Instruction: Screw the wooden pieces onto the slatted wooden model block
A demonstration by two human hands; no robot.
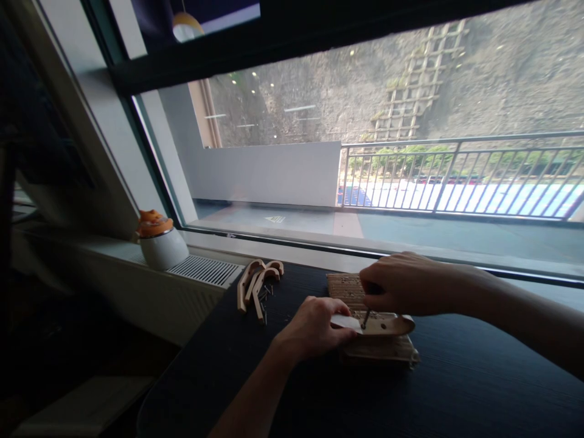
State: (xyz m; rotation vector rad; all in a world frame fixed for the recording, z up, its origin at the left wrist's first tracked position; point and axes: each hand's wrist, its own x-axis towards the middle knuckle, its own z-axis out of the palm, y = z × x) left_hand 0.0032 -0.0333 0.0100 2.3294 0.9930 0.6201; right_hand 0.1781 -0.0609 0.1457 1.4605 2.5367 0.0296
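On the cardboard (343, 293), set on the desk (483, 377), lies a wooden hook (395, 327), its near-left end pinched in the left hand (314, 325). The right hand (387, 283) is clamped around a slim-shafted tool (366, 317), tip at the wood. I'd press the hook flat, hold the shaft square and turn gently, lest it slip. Well left of the cardboard stands a white pot (163, 250), orange-topped, contents hidden.

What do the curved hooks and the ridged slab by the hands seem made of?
The curved hooks: probably wood, smooth and tan; warm colour and clean-cut edges suggest it, varnish unclear.

The ridged slab: likely corrugated cardboard, dull brown, judging by parallel ridges and ragged edge.
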